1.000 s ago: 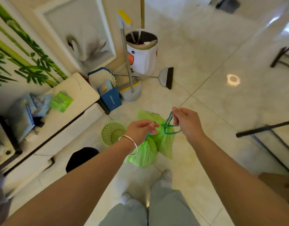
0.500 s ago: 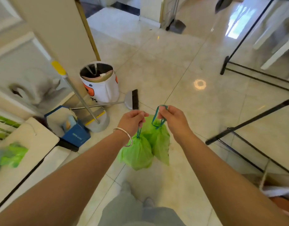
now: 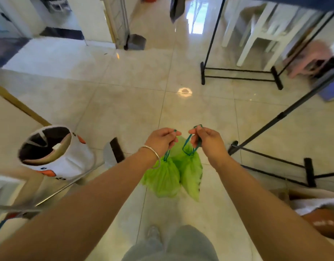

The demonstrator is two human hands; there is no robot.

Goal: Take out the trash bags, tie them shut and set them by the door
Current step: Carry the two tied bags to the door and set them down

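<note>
Two green trash bags hang side by side above the tiled floor, each cinched at the top by a teal drawstring. My left hand (image 3: 162,140), with a silver bangle on the wrist, pinches the drawstring of the left bag (image 3: 163,178). My right hand (image 3: 207,141) grips the drawstring loop of the right bag (image 3: 190,176). Both bags touch each other and hang clear of the floor in front of my legs.
A white bin with an orange print (image 3: 55,153) stands at the left, a broom head (image 3: 114,153) beside it. Black metal rack legs (image 3: 239,74) and a slanted black pole (image 3: 282,113) stand at the right. A doorway (image 3: 113,21) opens at the far left-centre.
The view has swung right, away from the cabinet and green basket, towards open floor and the racks. Both hands still hold the bags, which now hang a little farther apart.
</note>
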